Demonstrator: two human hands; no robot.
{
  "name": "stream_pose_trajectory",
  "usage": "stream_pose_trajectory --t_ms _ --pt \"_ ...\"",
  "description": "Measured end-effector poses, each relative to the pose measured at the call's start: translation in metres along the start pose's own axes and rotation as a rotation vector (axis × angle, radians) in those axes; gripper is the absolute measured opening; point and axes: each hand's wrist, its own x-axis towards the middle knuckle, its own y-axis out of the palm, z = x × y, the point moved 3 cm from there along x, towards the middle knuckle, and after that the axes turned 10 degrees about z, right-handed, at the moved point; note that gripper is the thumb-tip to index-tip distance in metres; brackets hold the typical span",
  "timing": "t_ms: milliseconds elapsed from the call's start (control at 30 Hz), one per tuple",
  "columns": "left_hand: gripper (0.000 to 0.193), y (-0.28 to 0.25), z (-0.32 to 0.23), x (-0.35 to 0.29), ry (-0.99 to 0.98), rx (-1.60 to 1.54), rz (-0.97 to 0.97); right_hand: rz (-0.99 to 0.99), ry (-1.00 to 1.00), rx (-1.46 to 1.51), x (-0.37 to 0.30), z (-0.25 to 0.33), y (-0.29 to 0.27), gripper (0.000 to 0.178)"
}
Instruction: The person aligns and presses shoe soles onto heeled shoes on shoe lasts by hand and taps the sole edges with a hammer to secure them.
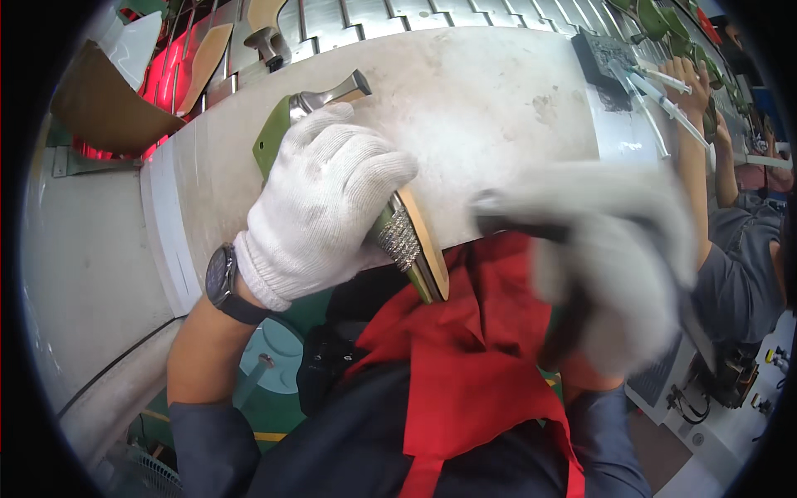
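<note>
My left hand (pixel 328 187), in a white knit glove, is closed round the middle of a green heeled sandal (pixel 270 137) held on its side over the table's near edge. The sandal has a shiny silver heel (pixel 332 93), a glittering stone-set strap (pixel 400 239) and a tan sole edge (pixel 427 249). Its toe end points toward my lap. To the right, apart from the sandal, my gloved right hand (pixel 623 249) is smeared by motion. It grips a dark hand tool (pixel 519 226) with a rounded metallic end; blur hides its exact kind.
A pale worktable (pixel 490 108) lies ahead, with a slatted metal conveyor (pixel 398 12) beyond. Syringe-like tubes (pixel 656 95) stand in a dark block (pixel 599 62) at far right. Another heel (pixel 267 47) and brown sole-shaped pieces (pixel 209 62) are at far left. A co-worker's arm (pixel 696 158) is at right.
</note>
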Motion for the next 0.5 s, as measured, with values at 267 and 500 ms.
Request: stream_pose_trajectory --t_ms 267,500 --pt "0.061 -0.007 -0.006 0.01 0.037 -0.001 -0.055 0.317 0.267 0.268 0.008 -0.024 0.004 0.015" --pt "0.063 -0.03 0.0 0.017 0.04 -0.066 -0.193 0.1 -0.094 -1.277 0.061 -0.055 -0.07 0.061"
